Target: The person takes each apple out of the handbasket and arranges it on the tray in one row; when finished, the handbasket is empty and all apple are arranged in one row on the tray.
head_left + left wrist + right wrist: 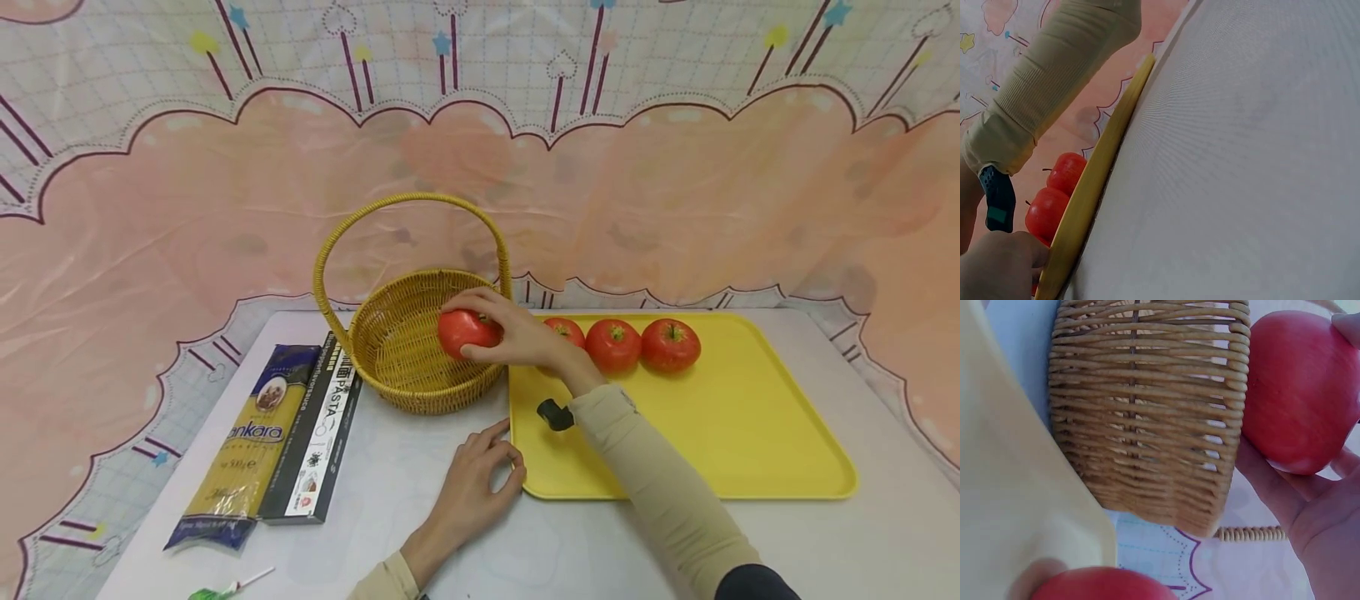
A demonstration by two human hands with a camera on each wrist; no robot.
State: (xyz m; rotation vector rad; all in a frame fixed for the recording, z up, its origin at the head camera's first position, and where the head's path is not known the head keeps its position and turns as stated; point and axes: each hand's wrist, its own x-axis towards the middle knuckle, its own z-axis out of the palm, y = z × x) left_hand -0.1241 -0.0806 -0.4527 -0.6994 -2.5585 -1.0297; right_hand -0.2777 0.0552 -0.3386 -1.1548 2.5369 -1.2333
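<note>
In the head view my right hand [517, 329] grips a red apple [467, 332] at the right rim of a yellow wicker basket [427, 400] with a tall arched handle. The right wrist view shows that apple [1300, 390] held between fingers and thumb, just beyond the basket rim [1238, 425]. My left hand [474, 479] rests at the near left edge of a yellow tray [720, 433], its fingers touching the rim. Three more red apples, among them a middle one [613, 346] and a right one [671, 345], sit in a row along the tray's far side; my right wrist partly covers the leftmost.
Left of the basket lie a bag of spaghetti [251, 433] and a black-and-white pasta box [311, 450]. A green-wrapped lollipop [217, 593] is at the near left of the white table [360, 542]. A patterned cloth [675, 208] hangs behind.
</note>
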